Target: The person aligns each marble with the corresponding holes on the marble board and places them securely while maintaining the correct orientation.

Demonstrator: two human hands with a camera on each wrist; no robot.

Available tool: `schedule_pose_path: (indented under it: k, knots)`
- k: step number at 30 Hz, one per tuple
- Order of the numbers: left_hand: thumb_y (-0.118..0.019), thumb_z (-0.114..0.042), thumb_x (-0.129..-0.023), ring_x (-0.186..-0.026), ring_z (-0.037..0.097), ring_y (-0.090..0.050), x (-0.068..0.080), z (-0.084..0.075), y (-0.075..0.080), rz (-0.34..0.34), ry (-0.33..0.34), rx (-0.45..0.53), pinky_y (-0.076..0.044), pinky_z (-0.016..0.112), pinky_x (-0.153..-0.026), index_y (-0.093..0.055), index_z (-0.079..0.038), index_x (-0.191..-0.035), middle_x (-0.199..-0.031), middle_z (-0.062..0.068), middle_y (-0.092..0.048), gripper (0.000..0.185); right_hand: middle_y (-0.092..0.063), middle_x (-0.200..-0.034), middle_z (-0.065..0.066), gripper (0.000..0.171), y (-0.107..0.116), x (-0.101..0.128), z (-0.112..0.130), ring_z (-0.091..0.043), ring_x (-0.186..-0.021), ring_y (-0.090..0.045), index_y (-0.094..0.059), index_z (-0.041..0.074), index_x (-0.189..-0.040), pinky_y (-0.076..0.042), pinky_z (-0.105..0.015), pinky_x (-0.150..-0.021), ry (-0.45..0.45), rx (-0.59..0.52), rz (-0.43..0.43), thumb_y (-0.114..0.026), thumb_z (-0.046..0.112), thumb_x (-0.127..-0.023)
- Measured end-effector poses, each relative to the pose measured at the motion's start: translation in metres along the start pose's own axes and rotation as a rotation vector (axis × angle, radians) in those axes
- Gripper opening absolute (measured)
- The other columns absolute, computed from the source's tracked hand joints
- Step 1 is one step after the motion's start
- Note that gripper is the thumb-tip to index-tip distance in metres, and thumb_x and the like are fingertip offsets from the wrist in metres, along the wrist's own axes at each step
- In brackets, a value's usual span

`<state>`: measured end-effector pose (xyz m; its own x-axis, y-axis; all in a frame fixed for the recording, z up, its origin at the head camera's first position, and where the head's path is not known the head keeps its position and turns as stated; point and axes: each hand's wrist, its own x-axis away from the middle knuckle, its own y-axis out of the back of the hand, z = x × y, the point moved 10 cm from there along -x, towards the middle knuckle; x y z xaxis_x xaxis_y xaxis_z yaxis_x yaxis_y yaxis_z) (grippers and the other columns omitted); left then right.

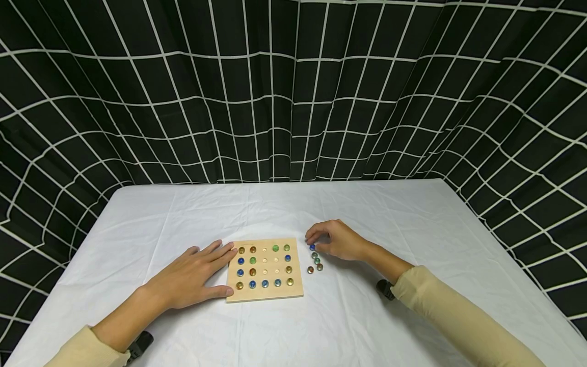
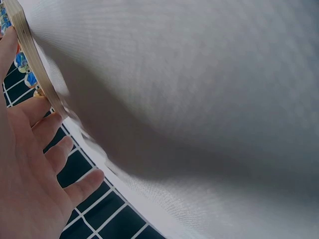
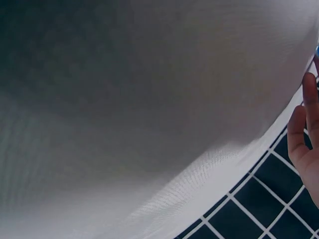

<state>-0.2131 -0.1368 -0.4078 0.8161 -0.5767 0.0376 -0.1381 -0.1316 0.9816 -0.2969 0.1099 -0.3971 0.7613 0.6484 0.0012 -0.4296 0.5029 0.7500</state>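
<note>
A square wooden board [image 1: 270, 294] with rows of dimples lies on the white cloth, and several green, blue and amber marbles [image 1: 252, 260] sit in it. My left hand [image 1: 220, 267] lies flat and open beside the board, with fingertips and thumb touching its left edge [image 2: 35, 59]. To the right of the board, my right hand [image 1: 313, 243] has its fingers curled down and pinches a blue marble [image 1: 312, 247] on the cloth. Several loose marbles [image 1: 316, 264] lie just in front of that hand. The right wrist view shows only fingers [image 3: 304, 144] at the frame edge.
The table [image 1: 412, 214] is covered in wrinkled white cloth. A black curtain with a white grid [image 1: 293, 92] hangs behind and to both sides. Both forearms wear beige sleeves [image 1: 449, 311].
</note>
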Motion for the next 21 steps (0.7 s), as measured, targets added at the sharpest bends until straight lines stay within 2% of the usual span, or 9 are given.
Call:
schedule_pose_path:
  k: [11,21]
  knots:
    - [-0.04,-0.077,-0.09,-0.147,0.031,-0.031,0.001,0.0,0.0,-0.006,0.001,-0.001,-0.032,0.06,-0.109,-0.039,-0.016,-0.155,-0.16,0.002,-0.035,0.089,-0.075,-0.095,0.003,0.025,0.0,-0.007,0.007,-0.013,-0.097,-0.069,-0.071,0.006,-0.107,-0.049,-0.044,-0.097,0.029,0.045,-0.01,-0.071,-0.006,-0.085]
    - [-0.041,-0.077,-0.09,-0.146,0.031,-0.031,0.0,-0.001,0.001,-0.012,-0.002,-0.006,-0.033,0.059,-0.109,-0.039,-0.015,-0.154,-0.159,0.002,-0.036,0.089,-0.075,-0.096,0.004,0.027,-0.001,-0.01,0.025,-0.014,-0.099,-0.066,-0.071,0.008,-0.11,-0.05,-0.046,-0.086,0.053,0.016,-0.003,-0.074,-0.001,-0.085]
